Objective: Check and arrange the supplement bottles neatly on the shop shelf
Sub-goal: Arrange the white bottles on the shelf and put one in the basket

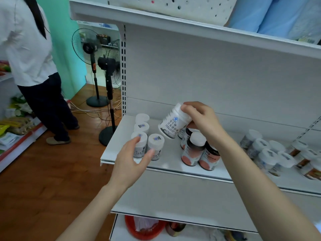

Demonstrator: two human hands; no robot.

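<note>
At the far left a person (29,54) in a white top and dark trousers stood on the wood floor, with two fans (107,64) just beyond.

On the left end of the shelf (170,153) stood four white bottles (155,145), upright and close together: two at the front side by side, two in a line behind the left one. At least three caps carried a small blue square sticker; their side labels were too blurred to read. The left hand (132,160) was open in front of the front pair, fingers straight and spread, gripping nothing; whether it touched them could not be told.

Further right, the right hand (202,119) gripped the held bottle (172,124) by its white cap, above the shelf and tilted, base toward the camera's left. Its label showed a blue logo over two lines of dark Chinese characters, with smaller print below that could not be read.

Under that hand stood the dark bottles (192,152), at least three, with white caps and salmon-pink labels; their print was unreadable.

At the right end a blurred cluster of far bottles (265,157), some white, some brown-labelled, stood touching; a sure count could not be made.

Blue rolls (278,14) lay on the top shelf, and a red basket (144,226) sat on the bottom one.
</note>
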